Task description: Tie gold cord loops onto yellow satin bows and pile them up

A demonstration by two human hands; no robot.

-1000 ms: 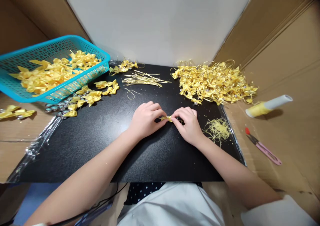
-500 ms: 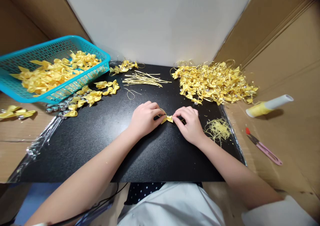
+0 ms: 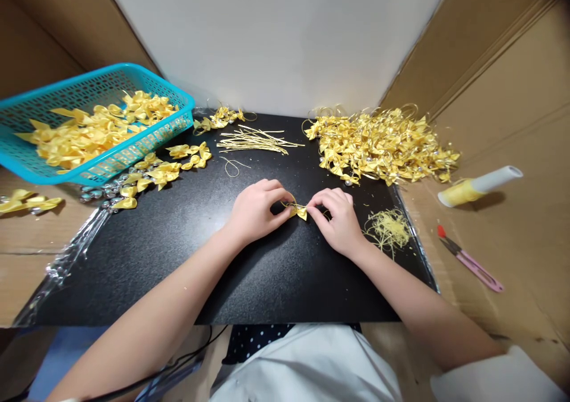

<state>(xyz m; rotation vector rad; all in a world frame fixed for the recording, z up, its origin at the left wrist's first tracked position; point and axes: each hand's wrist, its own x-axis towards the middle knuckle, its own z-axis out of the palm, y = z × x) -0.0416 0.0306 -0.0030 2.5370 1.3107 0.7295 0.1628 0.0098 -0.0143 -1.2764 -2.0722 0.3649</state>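
Between my hands, just above the black tabletop (image 3: 178, 259), is a small yellow ribbon bow (image 3: 301, 212) with a thin gold cord (image 3: 294, 203) looped around its middle. My left hand (image 3: 260, 212) pinches the bow's left side between thumb and forefinger, which hide part of it. Thumb and forefinger of my right hand (image 3: 336, 221) are closed at the bow's right side, on the gold cord. A bit of cord shows behind the right fingers; the exact grip there is partly hidden.
A turquoise basket (image 3: 133, 148) of yellow bows stands left, with beaded bows (image 3: 162, 173) beside it. Cut cords (image 3: 258, 141) lie mid-back. Right are a heap of corded bows (image 3: 378, 146), cord scraps (image 3: 389, 230), a tube wound with yellow (image 3: 494, 179) and pink thread snips (image 3: 478, 269).
My right fingers have shifted from the bow's edge to the cord, which now runs tauter across the bow. The bow has tilted slightly; my left hand keeps its pinch.
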